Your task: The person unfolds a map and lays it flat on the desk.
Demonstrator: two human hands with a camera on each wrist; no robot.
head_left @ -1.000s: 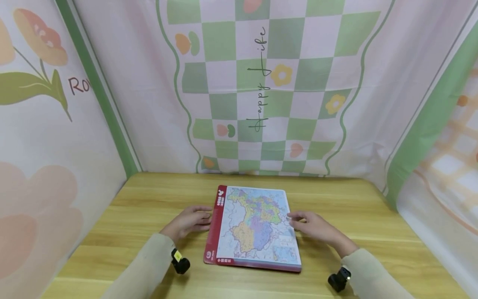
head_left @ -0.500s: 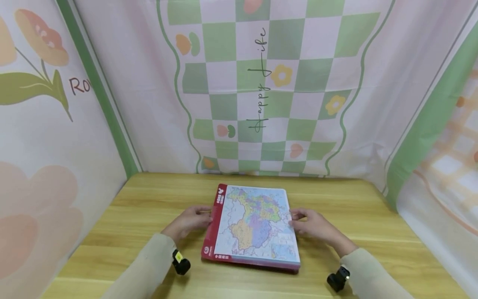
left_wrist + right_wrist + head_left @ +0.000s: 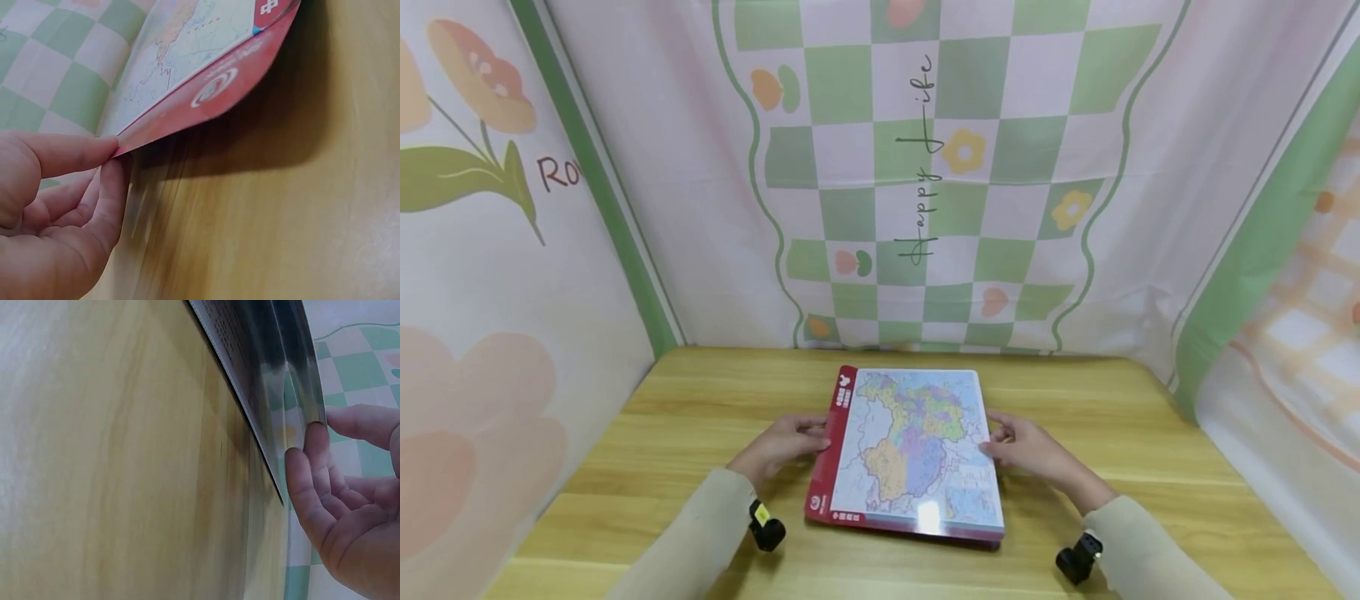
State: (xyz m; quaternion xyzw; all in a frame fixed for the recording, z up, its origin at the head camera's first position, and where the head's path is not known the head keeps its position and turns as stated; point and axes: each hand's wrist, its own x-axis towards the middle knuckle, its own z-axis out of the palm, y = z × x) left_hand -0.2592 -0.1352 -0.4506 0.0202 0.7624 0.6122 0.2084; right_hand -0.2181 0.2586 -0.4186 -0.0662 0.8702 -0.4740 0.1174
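A glossy map [image 3: 917, 467] with a red left border lies between my hands at the middle of the wooden table. My left hand [image 3: 781, 447] pinches that border, thumb on top and fingers underneath. In the left wrist view the red corner [image 3: 215, 94] is raised, with a shadow on the wood below. On the opposite side my right hand [image 3: 1030, 454] pinches the map's right edge. The right wrist view shows a bent glossy layer [image 3: 306, 369] at the fingertips of my right hand [image 3: 356, 506], and beneath it a thin layer [image 3: 234, 375] with printed text.
The wooden table [image 3: 722, 379] runs back to a hanging cloth [image 3: 910, 167] with green and white checks. More printed cloth [image 3: 490, 275] hangs along the left side, and another [image 3: 1300, 350] along the right. A small black camera sits on each wrist.
My fingers have closed on both side edges of the map. It has tilted and lifted slightly, and a bright reflection now shows near its front edge.
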